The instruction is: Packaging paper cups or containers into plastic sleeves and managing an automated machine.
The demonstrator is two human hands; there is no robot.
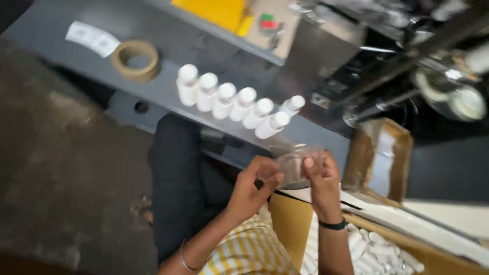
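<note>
Both my hands hold a small clear plastic bag [294, 164] in front of the grey table [173, 40]. My left hand [254, 186] pinches its left edge, and my right hand [320, 178] grips its right side with the thumb on top. Just beyond the bag, several white capped bottles [235, 104] stand in a row along the table's near edge. The picture is blurred, so the bag's contents are unclear.
A roll of brown tape [135, 60] and a white paper label [92, 38] lie at the table's left. A yellow sheet [216, 11] sits at the back. A cardboard box [379, 158] stands right, with a carton of white tubes [379, 252] below. Dark machinery [433, 61] fills the upper right.
</note>
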